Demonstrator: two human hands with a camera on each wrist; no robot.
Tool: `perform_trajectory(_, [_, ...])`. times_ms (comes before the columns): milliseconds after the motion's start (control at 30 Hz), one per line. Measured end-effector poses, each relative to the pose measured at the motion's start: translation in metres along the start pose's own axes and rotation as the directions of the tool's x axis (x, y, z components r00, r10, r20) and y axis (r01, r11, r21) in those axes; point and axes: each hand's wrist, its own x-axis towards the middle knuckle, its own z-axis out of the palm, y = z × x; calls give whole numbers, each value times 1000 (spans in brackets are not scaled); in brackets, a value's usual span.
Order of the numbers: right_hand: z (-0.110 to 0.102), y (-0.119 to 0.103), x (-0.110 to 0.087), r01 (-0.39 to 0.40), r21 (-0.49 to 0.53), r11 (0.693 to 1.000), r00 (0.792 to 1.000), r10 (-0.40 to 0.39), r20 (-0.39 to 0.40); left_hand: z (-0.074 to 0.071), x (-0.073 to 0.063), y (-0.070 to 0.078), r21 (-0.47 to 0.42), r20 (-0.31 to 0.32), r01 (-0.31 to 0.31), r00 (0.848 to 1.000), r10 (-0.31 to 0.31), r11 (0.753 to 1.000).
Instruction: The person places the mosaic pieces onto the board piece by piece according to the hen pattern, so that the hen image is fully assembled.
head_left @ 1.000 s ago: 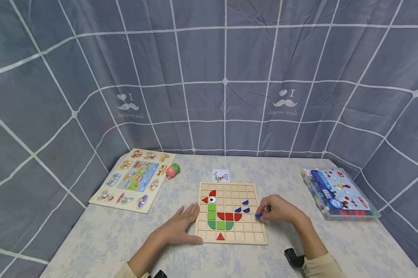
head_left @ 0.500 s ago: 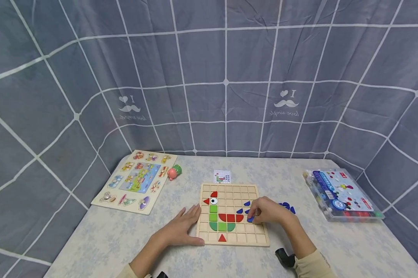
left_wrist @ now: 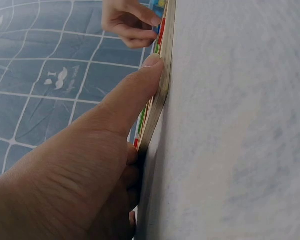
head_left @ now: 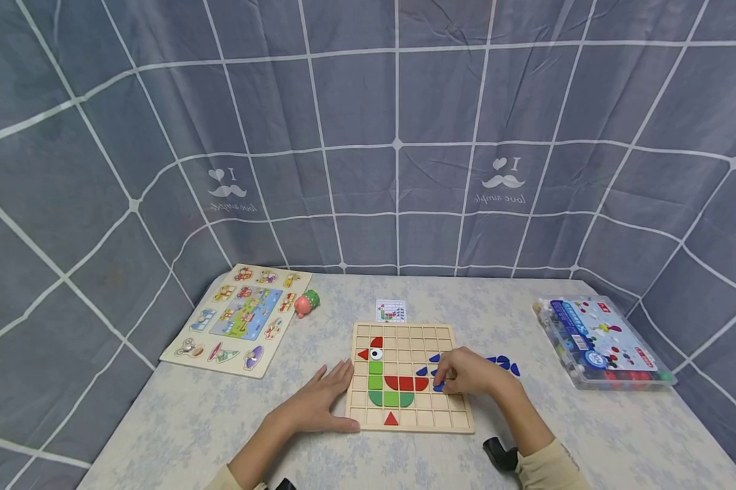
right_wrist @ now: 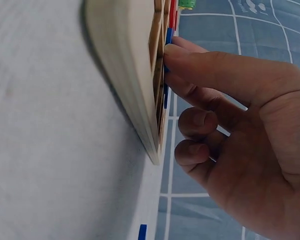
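Observation:
A square wooden grid board [head_left: 429,420] lies on the table, with red and green puzzle pieces forming a bird shape. Several blue puzzle pieces [head_left: 422,371] sit in cells right of the bird's red body. My right hand [head_left: 471,371] pinches a blue puzzle piece [head_left: 438,388] between thumb and fingers, low over a cell; in the right wrist view its thumb tip is right at the grid, other fingers curled. My left hand [head_left: 320,403] rests along the board's left edge, fingers extended; the left wrist view shows its thumb [left_wrist: 135,85] against the board's side.
Beyond the board lies a small printed pattern card [head_left: 391,311]. More blue pieces [head_left: 504,362] lie on the table to its right. A picture puzzle board [head_left: 239,320] and a pink-green toy [head_left: 307,303] are at left, a clear plastic case [head_left: 603,340] at right.
My right hand has moved left from the board's right edge to a cell near the red body, carrying the blue puzzle piece, and lingers there. My left hand has stayed at the board.

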Motion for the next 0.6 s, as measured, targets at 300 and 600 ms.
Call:
perform_trajectory(300, [-2,1,-1,15,55,998,1000,-15,7,0,1,0,-6,-4,-7,1000,7,1000])
perform_trajectory(600, [-7,1,-4,-18,96,995,1000,19,-9,-1,1,-1,6,3,0,1000,0,1000])
